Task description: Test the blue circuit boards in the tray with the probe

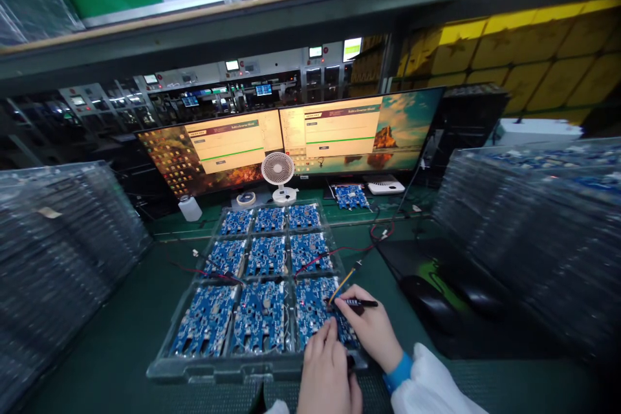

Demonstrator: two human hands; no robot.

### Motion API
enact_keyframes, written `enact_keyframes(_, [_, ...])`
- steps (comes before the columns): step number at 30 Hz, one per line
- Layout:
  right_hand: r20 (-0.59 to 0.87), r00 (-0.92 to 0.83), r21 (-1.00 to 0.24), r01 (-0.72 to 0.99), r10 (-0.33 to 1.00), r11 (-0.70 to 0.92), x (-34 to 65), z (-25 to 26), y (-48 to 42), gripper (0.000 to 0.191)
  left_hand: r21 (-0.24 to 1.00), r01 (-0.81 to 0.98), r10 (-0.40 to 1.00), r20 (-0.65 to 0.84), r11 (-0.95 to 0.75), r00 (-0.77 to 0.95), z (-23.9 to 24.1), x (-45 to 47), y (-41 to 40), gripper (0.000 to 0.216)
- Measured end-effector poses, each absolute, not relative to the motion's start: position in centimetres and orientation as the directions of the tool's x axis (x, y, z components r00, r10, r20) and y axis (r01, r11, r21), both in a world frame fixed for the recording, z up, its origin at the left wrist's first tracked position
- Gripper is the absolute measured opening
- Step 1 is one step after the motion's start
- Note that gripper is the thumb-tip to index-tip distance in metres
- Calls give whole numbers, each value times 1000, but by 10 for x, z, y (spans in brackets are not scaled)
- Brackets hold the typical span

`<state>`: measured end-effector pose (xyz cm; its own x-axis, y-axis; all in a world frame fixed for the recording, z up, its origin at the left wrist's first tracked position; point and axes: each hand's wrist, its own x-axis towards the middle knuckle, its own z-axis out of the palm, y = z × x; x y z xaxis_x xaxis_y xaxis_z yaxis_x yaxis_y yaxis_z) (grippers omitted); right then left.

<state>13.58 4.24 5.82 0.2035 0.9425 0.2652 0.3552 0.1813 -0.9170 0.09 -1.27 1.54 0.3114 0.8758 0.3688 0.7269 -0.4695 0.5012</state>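
Pinching black tool [363, 303] in right fingers [351, 314] over tray [194, 370]; cannot tell grip of left fingers [320, 341]; may scratch board [310, 310] if slipping.

The circuit boards [266, 255] are blue, speckled white; the table [130, 323] is dark green, the fan [278, 169] white, the cuff [398, 373] bright blue, the sleeve [431, 388] white.

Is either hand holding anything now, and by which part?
The right hand pinches a slim black pen-like tool with pale lettering, near its end over a flat blue circuit board. Whether the left hand grips anything cannot be told.
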Motion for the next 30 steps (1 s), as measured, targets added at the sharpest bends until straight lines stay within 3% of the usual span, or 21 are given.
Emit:
enact_keyframes(16, [238, 224, -935, 317, 945, 161, 136, 60, 42, 30, 484, 734, 875, 341, -477, 344, 6, -2, -11, 35])
enact_keyframes(21, [202, 340, -962, 244, 918, 121, 144, 58, 41, 33, 631, 653, 897, 175, -419, 406, 30, -11, -6, 32])
enact_keyframes(24, [190, 401, -976, 180, 896, 126, 149, 60, 35, 34, 766, 586, 941, 74, -265, 330, 58, -20, 1, 38])
enact_keyframes(27, [169, 351, -985, 83, 921, 149, 147, 70, 24, 33, 813, 568, 972, -13, -127, 237, 78, -29, 11, 39])
enact_keyframes(30, [158, 243, -987, -2, 957, 163, 140, 84, 14, 32, 826, 551, 972, -11, -124, 235, 87, -36, 19, 37])
